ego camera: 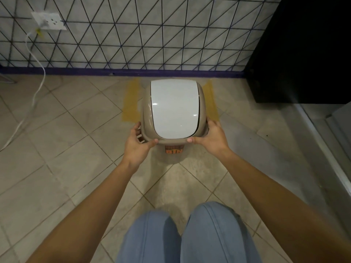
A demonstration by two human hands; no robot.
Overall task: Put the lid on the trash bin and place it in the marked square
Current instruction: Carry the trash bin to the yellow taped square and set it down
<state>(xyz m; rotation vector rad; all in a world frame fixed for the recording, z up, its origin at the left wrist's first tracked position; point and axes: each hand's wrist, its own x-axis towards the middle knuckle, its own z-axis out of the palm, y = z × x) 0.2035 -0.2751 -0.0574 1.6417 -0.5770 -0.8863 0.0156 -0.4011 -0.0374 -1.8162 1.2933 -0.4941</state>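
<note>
While lidded, trash bin (173, 149): floor, between yellow tape strips (131, 103) by the wall. Lid (173, 109): glossy, probably slippery; light, rigid plastic. Left hand (137, 142) and right hand (211, 136) clasp the near rim corners, best hold.

beige square floor tiles (62, 118) laid diagonally meet a pale grey wall (152, 40) crossed by thin black lines in a triangle pattern, edged below by a dark purple skirting strip (133, 71). a white wall socket (49, 21) trails a white cable (39, 76) to the floor. a black cabinet (303, 50) stands at right, in dim light.
</note>
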